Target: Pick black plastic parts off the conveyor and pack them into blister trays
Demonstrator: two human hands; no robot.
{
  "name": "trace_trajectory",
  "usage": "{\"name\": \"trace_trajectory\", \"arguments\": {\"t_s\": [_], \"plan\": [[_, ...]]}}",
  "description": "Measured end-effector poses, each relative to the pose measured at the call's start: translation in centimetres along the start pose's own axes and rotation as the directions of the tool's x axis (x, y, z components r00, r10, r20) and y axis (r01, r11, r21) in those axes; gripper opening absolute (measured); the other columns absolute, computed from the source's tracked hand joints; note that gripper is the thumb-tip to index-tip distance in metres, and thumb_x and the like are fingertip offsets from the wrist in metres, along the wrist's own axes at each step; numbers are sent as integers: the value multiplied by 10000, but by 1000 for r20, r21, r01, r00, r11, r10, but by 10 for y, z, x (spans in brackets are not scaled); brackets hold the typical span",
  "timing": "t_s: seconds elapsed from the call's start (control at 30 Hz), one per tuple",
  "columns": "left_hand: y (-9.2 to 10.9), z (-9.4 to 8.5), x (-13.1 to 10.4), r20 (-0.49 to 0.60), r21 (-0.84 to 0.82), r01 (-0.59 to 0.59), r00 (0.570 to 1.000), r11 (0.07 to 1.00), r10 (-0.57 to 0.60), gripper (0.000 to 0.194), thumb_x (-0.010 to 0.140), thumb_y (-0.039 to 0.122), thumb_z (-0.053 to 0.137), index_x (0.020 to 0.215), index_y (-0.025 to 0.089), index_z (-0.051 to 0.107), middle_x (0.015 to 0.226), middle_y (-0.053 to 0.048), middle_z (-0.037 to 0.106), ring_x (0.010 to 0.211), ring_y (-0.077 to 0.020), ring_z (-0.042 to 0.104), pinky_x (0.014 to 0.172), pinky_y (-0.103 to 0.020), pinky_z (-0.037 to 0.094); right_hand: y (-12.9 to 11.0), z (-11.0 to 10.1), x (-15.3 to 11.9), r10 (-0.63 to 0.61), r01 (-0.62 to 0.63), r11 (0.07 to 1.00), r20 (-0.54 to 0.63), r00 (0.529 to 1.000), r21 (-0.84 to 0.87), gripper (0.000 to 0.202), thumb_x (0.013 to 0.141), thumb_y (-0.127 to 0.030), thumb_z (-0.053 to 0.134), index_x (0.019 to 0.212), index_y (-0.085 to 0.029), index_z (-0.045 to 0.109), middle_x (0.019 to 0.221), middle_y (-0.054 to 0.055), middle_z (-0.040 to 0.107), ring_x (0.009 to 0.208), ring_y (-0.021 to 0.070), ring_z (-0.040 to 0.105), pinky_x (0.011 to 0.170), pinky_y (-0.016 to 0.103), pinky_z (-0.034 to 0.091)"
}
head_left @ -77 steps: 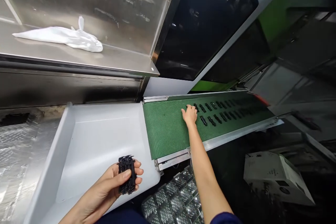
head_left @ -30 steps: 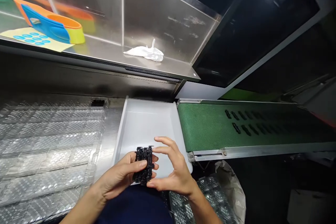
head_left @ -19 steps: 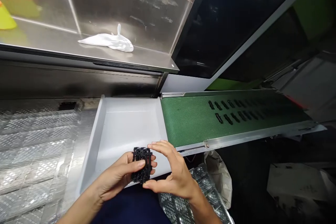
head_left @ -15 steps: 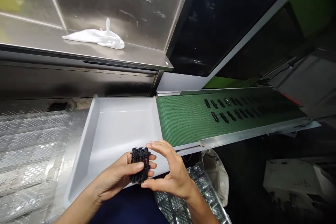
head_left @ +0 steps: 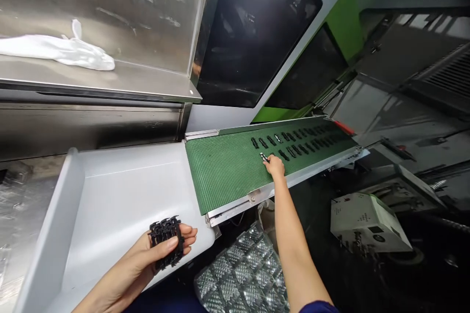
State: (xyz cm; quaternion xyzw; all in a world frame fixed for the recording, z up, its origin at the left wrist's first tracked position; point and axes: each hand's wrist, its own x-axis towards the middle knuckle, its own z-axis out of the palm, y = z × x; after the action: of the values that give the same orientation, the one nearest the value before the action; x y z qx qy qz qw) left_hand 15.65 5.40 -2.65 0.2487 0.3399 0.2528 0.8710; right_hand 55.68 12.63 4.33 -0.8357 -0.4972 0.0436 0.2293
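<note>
A stack of black plastic parts (head_left: 167,242) is gripped in my left hand (head_left: 147,257), thumb across the front and fingers behind. That hand hovers over the near right part of the white tray (head_left: 128,195). My right hand (head_left: 275,166) reaches out over the green conveyor belt (head_left: 220,171). Its fingers pinch one small black part (head_left: 264,157) at the near end of the front row. More black parts (head_left: 293,150) of the same kind lie on the belt in two rows running away to the right.
A metal shelf (head_left: 147,83) with a white glove-like item (head_left: 73,51) on it is at upper left. Clear patterned plastic trays (head_left: 242,269) stand below the belt. A metal rail (head_left: 249,198) edges the belt. A pale machine box (head_left: 367,220) is at right.
My right hand has left the stack and stretched out to the belt, closing on a part there. My left hand still holds the stack. The view has turned right.
</note>
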Motion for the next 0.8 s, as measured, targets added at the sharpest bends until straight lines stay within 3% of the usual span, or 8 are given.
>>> {"name": "trace_trajectory", "arguments": {"t_s": [0.1,0.17,0.23,0.3,0.33,0.37,0.6,0.8], "plan": [[3,-6,-10,-54,-55,-67,997,996,64,374,679,355,845,996,180,751,1020,-99,759,964,-262,679,879,-343,534,-23,5,-23,-144,143,990,99,985,15,190,954,-224,509,996,-142,675,1063,122,674,999,220,631,936,409,472],[7,-10,-18,-86,-59,-111,991,992,106,345,700,323,835,1005,189,748,1012,-87,759,922,-239,686,855,-329,531,-54,14,-60,-315,302,949,232,920,92,220,938,-197,492,1004,-172,700,1061,104,693,1019,217,636,952,367,464],[11,-17,-27,-85,-18,-124,989,992,122,321,707,280,829,1001,181,747,1018,-91,756,921,-242,686,856,-337,520,-90,23,-107,-558,498,830,416,718,251,227,921,-204,517,1033,-242,711,1026,32,712,982,184,654,901,297,496],[13,-26,-37,-43,52,-120,992,991,123,305,700,251,828,981,162,752,980,-98,759,919,-250,683,850,-338,507,-125,28,-151,-768,651,617,518,376,442,235,922,-204,521,1050,-270,707,964,9,716,908,175,669,824,272,523],[12,-31,-42,-15,85,-116,993,990,118,299,689,242,831,965,153,756,949,-97,761,908,-248,681,840,-331,501,-140,30,-170,-812,677,539,522,261,500,234,922,-197,524,1052,-270,703,948,8,716,884,177,673,804,273,528],[11,-37,-47,9,108,-108,994,988,107,296,681,238,832,953,146,759,924,-96,762,893,-244,678,825,-323,497,-154,33,-185,-830,687,502,516,212,525,227,920,-186,527,1046,-265,699,941,12,717,869,181,675,796,280,531],[-2,-62,-92,-99,-86,-139,987,987,130,310,649,262,858,922,162,750,859,-59,754,784,-193,679,754,-291,501,-205,76,-240,-777,485,620,398,488,617,228,928,-267,581,1141,-214,643,944,40,728,828,192,692,775,317,572],[-6,-74,-119,-225,-225,-173,967,959,121,343,643,305,868,925,170,726,931,-69,758,881,-228,689,751,-309,527,-213,101,-269,-878,568,465,273,393,679,870,736,-501,770,1475,-249,386,1436,111,506,1319,303,485,1088,466,434]]}}
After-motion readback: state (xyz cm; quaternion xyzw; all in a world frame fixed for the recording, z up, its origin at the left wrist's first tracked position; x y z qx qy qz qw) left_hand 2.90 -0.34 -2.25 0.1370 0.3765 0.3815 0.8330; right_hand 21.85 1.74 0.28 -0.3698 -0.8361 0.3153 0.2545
